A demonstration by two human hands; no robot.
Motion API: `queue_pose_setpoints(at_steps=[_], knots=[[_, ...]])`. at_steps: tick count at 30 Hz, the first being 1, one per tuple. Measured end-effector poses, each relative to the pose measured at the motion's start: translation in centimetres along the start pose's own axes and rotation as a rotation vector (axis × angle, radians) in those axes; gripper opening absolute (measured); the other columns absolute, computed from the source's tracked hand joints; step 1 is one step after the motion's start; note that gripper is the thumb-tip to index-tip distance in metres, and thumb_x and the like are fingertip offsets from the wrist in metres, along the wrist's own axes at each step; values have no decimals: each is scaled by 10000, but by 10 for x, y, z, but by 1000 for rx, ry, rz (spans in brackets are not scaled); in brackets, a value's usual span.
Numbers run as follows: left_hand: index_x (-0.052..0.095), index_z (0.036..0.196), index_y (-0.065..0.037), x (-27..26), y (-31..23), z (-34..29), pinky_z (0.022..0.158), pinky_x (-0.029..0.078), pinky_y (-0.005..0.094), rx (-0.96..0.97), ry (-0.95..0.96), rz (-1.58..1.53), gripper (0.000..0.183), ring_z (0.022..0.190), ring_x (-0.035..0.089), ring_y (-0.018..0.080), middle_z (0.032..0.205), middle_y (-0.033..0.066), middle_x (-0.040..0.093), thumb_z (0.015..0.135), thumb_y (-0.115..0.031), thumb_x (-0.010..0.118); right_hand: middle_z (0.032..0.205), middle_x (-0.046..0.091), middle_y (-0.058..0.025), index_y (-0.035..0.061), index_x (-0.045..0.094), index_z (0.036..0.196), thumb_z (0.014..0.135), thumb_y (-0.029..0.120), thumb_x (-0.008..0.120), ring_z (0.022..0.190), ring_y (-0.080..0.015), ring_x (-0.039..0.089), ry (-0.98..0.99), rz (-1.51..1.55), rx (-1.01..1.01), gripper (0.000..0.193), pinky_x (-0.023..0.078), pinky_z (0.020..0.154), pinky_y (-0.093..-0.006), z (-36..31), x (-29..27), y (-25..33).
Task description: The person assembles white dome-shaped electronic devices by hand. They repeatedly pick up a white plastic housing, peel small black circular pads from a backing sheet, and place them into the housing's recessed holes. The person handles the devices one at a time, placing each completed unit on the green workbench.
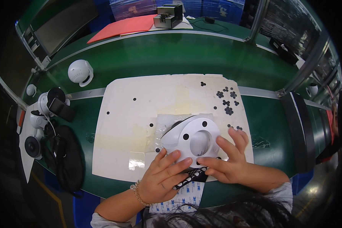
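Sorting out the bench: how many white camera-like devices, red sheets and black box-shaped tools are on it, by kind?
White camera-like devices: 5: under both hands, round one, three stacked at the left edge
Red sheets: 1
Black box-shaped tools: 1
Total: 7

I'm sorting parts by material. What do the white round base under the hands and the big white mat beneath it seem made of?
White round base: likely moulded plastic, smooth with a soft sheen and a clean-edged central hole. Big white mat: probably paper or thin card, matte, yellow-stained, with uneven torn-looking edges.
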State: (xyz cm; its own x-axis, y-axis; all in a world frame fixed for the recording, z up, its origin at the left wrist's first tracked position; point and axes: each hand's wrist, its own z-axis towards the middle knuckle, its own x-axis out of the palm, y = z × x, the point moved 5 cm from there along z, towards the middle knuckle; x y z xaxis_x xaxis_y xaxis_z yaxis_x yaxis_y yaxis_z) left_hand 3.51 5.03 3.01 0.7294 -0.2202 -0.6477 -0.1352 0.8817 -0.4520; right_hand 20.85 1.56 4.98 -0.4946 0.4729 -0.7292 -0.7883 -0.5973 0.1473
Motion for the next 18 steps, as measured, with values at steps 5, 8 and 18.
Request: queue_pose_setpoints(at_steps=[5,8,18], knots=[[585,889,-79,0,0,0,1034,197,464,-16,6,-4,270,1232,348,275,1216,62,508,624,-25,588,1281,411,-86,212,663,922,676,260,702,1241,-313,239,-19,236,117,253,210,933,-438,-9,-6,-2],[592,891,-82,2,1,-3,1040,185,464,0,7,10,273,1239,335,280,1217,62,508,622,-33,590,1286,411,-79,201,663,859,665,235,713,1243,-311,236,25,312,100,203,221,927,-422,-5,-2,4],[607,876,-66,3,2,-4,1047,161,464,2,8,6,245,1248,321,289,1207,74,517,632,-46,600,1339,323,-181,84,575,878,798,124,582,1280,-387,169,74,474,395,91,155,1008,-445,2,-7,-31]])
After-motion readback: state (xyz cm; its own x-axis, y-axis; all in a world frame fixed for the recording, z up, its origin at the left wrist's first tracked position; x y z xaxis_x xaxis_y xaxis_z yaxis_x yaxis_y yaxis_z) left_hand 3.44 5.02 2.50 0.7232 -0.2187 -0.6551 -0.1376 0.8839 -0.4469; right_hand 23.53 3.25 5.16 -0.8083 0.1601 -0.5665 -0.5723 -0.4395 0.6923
